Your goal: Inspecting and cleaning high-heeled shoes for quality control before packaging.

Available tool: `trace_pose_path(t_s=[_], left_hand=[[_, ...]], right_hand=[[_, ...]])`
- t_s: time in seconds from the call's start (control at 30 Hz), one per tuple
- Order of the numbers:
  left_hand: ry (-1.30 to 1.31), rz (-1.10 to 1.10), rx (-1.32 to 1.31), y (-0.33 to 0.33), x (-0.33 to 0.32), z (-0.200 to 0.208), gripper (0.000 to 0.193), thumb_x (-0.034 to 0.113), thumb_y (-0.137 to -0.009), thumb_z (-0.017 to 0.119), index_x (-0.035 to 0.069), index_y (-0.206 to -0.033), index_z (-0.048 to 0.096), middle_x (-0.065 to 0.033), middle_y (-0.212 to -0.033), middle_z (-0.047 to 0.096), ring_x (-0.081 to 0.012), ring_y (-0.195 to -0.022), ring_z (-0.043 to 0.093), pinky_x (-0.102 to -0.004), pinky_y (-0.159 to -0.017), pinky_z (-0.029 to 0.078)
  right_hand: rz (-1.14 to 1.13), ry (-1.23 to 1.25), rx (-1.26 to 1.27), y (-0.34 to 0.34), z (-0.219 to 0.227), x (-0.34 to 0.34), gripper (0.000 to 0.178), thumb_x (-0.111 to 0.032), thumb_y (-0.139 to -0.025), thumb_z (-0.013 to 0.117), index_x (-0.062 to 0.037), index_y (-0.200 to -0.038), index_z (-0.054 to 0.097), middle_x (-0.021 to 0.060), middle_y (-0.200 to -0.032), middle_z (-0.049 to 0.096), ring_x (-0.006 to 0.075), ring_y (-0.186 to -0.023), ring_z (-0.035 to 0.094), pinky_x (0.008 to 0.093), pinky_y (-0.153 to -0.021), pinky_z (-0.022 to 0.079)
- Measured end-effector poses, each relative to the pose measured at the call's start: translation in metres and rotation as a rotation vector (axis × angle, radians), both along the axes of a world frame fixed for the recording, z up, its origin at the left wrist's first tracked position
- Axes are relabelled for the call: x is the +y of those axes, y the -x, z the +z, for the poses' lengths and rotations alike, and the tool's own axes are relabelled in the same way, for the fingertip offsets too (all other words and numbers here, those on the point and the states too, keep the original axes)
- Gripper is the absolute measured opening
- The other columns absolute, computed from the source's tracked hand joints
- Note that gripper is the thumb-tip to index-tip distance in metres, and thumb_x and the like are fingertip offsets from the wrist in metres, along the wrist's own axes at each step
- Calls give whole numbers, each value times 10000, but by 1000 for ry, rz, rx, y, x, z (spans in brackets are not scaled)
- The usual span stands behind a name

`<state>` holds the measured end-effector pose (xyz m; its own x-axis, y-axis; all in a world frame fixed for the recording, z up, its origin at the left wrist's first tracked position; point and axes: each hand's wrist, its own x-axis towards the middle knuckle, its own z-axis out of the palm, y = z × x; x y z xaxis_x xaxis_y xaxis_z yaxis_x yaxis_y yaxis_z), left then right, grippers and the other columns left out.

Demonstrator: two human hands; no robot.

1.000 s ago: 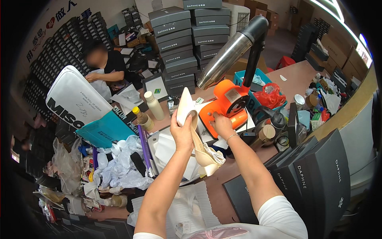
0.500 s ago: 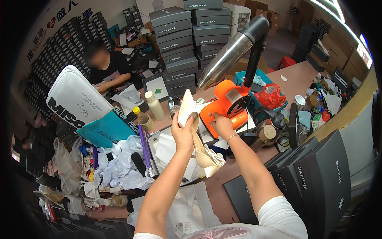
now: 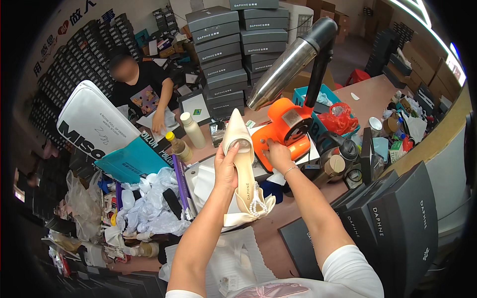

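Note:
My left hand [image 3: 226, 167] grips a cream pointed shoe [image 3: 242, 169] by its side, toe up, with a pearl strap and bow hanging at the heel end. The toe sits just below the mouth of a long silver nozzle [image 3: 288, 62]. That nozzle belongs to an orange machine [image 3: 282, 130] standing on the brown table [image 3: 370, 97]. My right hand [image 3: 277, 153] rests on the lower front of the orange body, fingers pressed against it.
Dark shoe boxes [image 3: 397, 226] lie at my right, and grey boxes [image 3: 223, 54] are stacked behind the machine. Two bottles [image 3: 193, 130], a teal bag [image 3: 130, 160] and crumpled white paper [image 3: 149, 203] fill the left. Another person [image 3: 141, 89] works across the table.
The shoe has tipped slightly so its toe points closer to the nozzle. My right hand stays on the orange machine.

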<state>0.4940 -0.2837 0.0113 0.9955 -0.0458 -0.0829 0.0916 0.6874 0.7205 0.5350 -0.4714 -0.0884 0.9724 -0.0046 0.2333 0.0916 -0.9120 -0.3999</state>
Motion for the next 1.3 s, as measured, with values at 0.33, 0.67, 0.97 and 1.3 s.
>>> trace_pose_path(t_s=[0.33,0.67,0.97,1.3], left_hand=[[78,-159,-12,2,4,4,361,65,-865,617,75,-1210,513,-97,-1063,623,-219,-897,653,-385,-739,583],[107,-180,75,-5,11,-9,336,124,-885,608,71,-1206,521,-89,-1055,629,-222,-921,646,-391,-776,566],[198,-264,202,-3,8,-7,362,230,-878,635,44,-1176,544,-115,-1053,641,-238,-928,646,-391,-799,557],[270,-287,244,-1,5,-5,406,250,-878,637,36,-1203,521,-125,-1073,635,-248,-929,647,-388,-803,558]], right_hand=[[-7,-3,17,-2,-2,-1,343,-276,-804,684,-56,-1029,550,160,-890,649,358,-796,656,454,-692,527],[-14,4,36,0,2,0,347,-284,-803,685,-60,-1030,550,162,-893,649,363,-796,657,458,-699,526],[-11,8,33,-1,0,-1,353,-286,-804,685,-60,-1038,549,160,-893,651,362,-799,658,458,-699,527],[-14,2,35,-1,1,0,353,-283,-799,687,-61,-1040,555,169,-887,657,362,-792,660,454,-688,530]])
